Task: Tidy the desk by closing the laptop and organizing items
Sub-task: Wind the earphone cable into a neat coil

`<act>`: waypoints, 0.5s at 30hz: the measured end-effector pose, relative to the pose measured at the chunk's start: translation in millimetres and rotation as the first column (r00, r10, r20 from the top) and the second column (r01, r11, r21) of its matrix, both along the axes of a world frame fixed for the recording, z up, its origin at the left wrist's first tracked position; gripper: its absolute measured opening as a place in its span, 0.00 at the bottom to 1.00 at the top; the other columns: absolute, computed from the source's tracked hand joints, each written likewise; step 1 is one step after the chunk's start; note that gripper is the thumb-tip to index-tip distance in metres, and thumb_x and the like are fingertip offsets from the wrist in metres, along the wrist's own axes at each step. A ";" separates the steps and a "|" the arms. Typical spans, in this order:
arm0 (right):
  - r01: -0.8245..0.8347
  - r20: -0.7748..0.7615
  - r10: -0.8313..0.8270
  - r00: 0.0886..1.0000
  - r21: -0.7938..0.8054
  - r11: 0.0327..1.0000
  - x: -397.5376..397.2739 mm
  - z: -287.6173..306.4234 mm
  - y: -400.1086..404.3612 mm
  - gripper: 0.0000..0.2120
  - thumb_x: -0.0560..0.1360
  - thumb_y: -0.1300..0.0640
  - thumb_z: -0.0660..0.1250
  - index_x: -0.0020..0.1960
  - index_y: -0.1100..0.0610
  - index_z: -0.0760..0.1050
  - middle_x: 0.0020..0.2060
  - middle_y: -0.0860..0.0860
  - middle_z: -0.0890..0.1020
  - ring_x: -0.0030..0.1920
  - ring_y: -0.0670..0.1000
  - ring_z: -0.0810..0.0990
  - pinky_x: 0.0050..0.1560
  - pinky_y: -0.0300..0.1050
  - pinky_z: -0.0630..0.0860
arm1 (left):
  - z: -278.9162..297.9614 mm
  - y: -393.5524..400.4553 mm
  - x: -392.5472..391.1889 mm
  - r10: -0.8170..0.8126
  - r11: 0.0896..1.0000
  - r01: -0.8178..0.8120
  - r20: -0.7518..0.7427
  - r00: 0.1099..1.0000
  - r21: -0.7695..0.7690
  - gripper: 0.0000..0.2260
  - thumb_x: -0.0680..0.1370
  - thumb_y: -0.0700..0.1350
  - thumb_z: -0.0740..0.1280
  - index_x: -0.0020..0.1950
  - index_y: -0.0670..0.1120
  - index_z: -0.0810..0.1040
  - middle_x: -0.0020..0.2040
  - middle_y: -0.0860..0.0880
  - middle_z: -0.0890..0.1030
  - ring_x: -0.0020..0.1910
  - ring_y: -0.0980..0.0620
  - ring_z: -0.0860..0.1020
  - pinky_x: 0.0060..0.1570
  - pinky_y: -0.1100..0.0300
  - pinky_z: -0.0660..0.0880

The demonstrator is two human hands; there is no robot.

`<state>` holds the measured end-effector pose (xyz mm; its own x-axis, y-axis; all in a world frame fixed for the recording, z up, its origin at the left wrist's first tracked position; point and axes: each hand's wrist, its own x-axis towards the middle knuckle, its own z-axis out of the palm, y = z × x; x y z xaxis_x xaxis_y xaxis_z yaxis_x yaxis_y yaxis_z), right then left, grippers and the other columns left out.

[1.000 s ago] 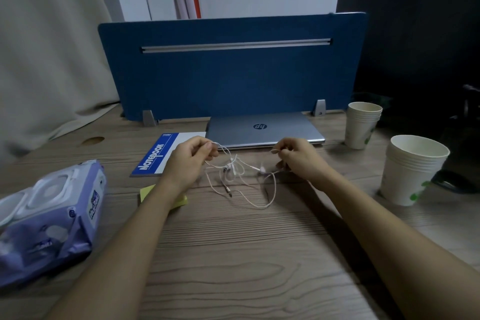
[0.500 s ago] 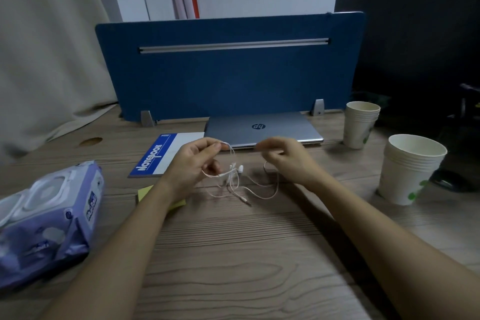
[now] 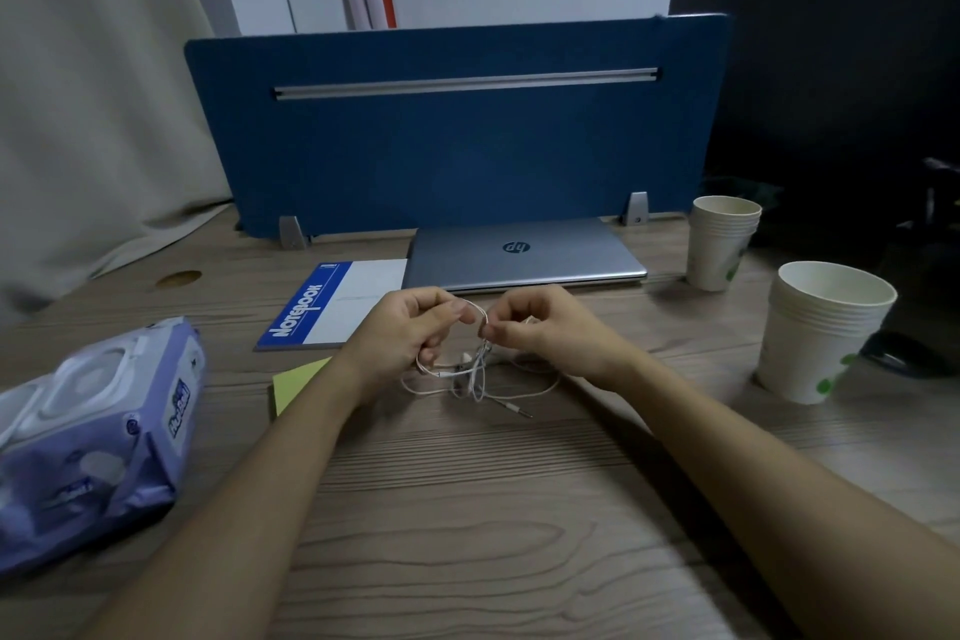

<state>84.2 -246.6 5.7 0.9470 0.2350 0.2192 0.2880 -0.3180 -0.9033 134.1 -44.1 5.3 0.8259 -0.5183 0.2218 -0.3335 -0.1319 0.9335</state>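
A silver laptop (image 3: 524, 252) lies closed against the blue divider. Just in front of it, my left hand (image 3: 410, 333) and my right hand (image 3: 540, 327) hover close together above the wooden desk, both pinching a white earphone cable (image 3: 480, 374). A loop of cable arches between my fingertips; the rest hangs in a tangle onto the desk, its plug lying toward me. A blue-and-white notebook (image 3: 337, 301) lies left of the laptop. A yellow sticky pad (image 3: 296, 379) sits under my left wrist, partly hidden.
A purple pack of wet wipes (image 3: 93, 431) lies at the left edge. Two stacks of paper cups stand on the right, one farther back (image 3: 722, 239) and one nearer (image 3: 821, 333). The blue divider (image 3: 457, 140) closes off the back. A dark object (image 3: 893, 353) lies behind the nearer cups.
My hands have drawn closer together, gathering the earphone cable into a smaller loop and bunch. The other desk items have not moved.
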 end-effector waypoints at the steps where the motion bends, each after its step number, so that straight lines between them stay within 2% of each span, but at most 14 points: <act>1: -0.001 0.007 0.001 1.000 -0.009 1.000 0.1 -0.6 -0.4 0.06 0.74 0.52 0.71 0.39 0.52 0.79 0.30 0.46 0.75 0.30 0.44 0.70 0.31 0.39 0.67 | 0.6 -0.1 -1.2 0.000 1.000 0.000 -0.001 1.000 0.011 0.10 0.81 0.46 0.65 0.49 0.43 0.83 0.26 0.54 0.68 0.24 0.56 0.66 0.26 0.65 0.66; 3: 0.038 0.053 -0.038 0.998 -0.003 0.999 1.4 -0.5 -2.1 0.07 0.75 0.59 0.69 0.38 0.53 0.77 0.30 0.43 0.76 0.30 0.42 0.70 0.32 0.38 0.67 | 3.0 0.9 -3.9 -0.002 1.000 0.002 -0.014 1.000 0.014 0.10 0.79 0.48 0.67 0.47 0.44 0.83 0.26 0.53 0.68 0.25 0.55 0.66 0.27 0.64 0.67; 4: 0.086 0.089 -0.086 0.992 0.011 0.996 2.5 1.0 -3.5 0.07 0.75 0.62 0.67 0.39 0.54 0.77 0.30 0.46 0.77 0.31 0.43 0.71 0.33 0.40 0.68 | 4.7 2.2 -4.7 0.002 1.000 -0.001 -0.023 1.000 0.008 0.10 0.78 0.51 0.68 0.45 0.45 0.83 0.25 0.53 0.68 0.25 0.55 0.66 0.28 0.63 0.68; 7: 0.265 0.156 -0.276 0.949 0.083 0.961 5.1 5.9 -10.9 0.03 0.75 0.64 0.64 0.42 0.62 0.74 0.39 0.64 0.80 0.38 0.56 0.76 0.40 0.55 0.72 | 9.7 9.7 -2.8 0.005 0.999 -0.007 -0.062 0.998 -0.041 0.13 0.75 0.55 0.70 0.39 0.47 0.82 0.24 0.52 0.67 0.27 0.53 0.72 0.36 0.59 0.73; 8: 0.313 0.164 -0.330 0.930 0.119 0.942 6.0 7.3 -13.7 0.03 0.76 0.64 0.64 0.43 0.63 0.73 0.42 0.66 0.81 0.41 0.59 0.79 0.44 0.59 0.74 | 10.7 12.6 -1.4 -0.006 0.998 0.001 -0.080 0.997 -0.068 0.13 0.75 0.55 0.70 0.38 0.47 0.82 0.23 0.51 0.67 0.29 0.52 0.74 0.40 0.57 0.74; 9: 0.350 0.166 -0.376 0.912 0.168 0.922 6.8 8.7 -16.3 0.03 0.76 0.64 0.63 0.43 0.62 0.72 0.43 0.66 0.81 0.43 0.60 0.81 0.47 0.60 0.76 | 11.3 15.3 0.0 -0.018 0.995 0.009 -0.098 0.995 -0.097 0.13 0.75 0.54 0.70 0.37 0.47 0.81 0.23 0.51 0.66 0.29 0.51 0.75 0.43 0.56 0.76; 11: 0.398 0.147 -0.455 0.879 0.300 0.867 7.8 12.0 -21.8 0.04 0.78 0.65 0.59 0.45 0.61 0.69 0.39 0.59 0.82 0.43 0.54 0.84 0.47 0.55 0.78 | 11.7 19.8 2.8 -0.022 0.986 0.001 -0.127 0.992 -0.166 0.12 0.75 0.54 0.70 0.36 0.48 0.81 0.23 0.52 0.65 0.28 0.52 0.74 0.44 0.57 0.79; 13: 0.441 0.102 -0.526 0.845 0.424 0.791 10.1 15.9 -30.1 0.05 0.80 0.66 0.56 0.47 0.60 0.68 0.35 0.55 0.80 0.38 0.51 0.84 0.43 0.52 0.79 | 12.1 23.6 6.0 0.019 0.970 -0.057 -0.157 0.987 -0.237 0.12 0.77 0.52 0.68 0.36 0.49 0.81 0.24 0.54 0.65 0.25 0.56 0.68 0.37 0.61 0.78; 15: 0.464 0.043 -0.561 0.826 0.511 0.723 11.4 18.2 -38.8 0.04 0.81 0.64 0.57 0.48 0.59 0.68 0.34 0.54 0.74 0.31 0.49 0.81 0.37 0.50 0.79 | 12.9 26.6 8.5 0.096 0.957 -0.137 -0.166 0.981 -0.255 0.14 0.80 0.51 0.66 0.36 0.50 0.82 0.24 0.56 0.64 0.23 0.58 0.63 0.30 0.64 0.72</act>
<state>95.6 -285.4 23.9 0.8219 -0.4499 0.3493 0.3780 -0.0279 -0.9254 142.5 -17.6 18.1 0.9115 -0.3560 0.2062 -0.1838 0.0961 0.9783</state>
